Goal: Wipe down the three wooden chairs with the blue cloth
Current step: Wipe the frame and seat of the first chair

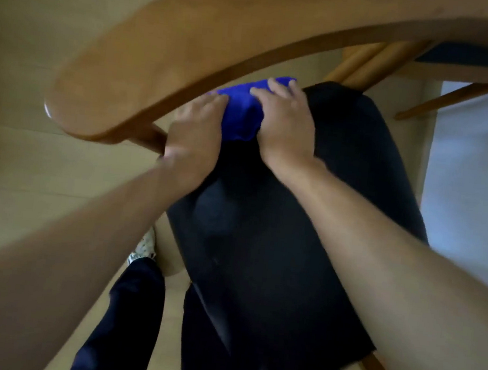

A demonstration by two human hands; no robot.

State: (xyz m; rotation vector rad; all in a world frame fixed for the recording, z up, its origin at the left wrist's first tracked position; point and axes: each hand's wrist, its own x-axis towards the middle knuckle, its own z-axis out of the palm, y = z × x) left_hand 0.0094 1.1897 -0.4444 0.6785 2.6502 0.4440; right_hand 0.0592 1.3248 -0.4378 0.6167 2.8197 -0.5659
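Wood floor (28,162); chair backrest (159,64) blocking view. L hand (193,137) & R hand (285,123) both gripping blue cloth (241,115) on dark seat (275,248).

**Cloth between my hands, under the chair's back rail**

The chair's curved back rail (165,65) arches across the top, above and in front of my hands. Below it lies the seat cushion (276,233), running from the rail down toward me. The cloth (241,115) sits bunched on the far end of the cushion, just under the rail. My left hand (193,140) touches the cloth's left side, my right hand (285,123) its right side and top. My legs (126,323) stand below, left of the cushion, on the floor (30,147).
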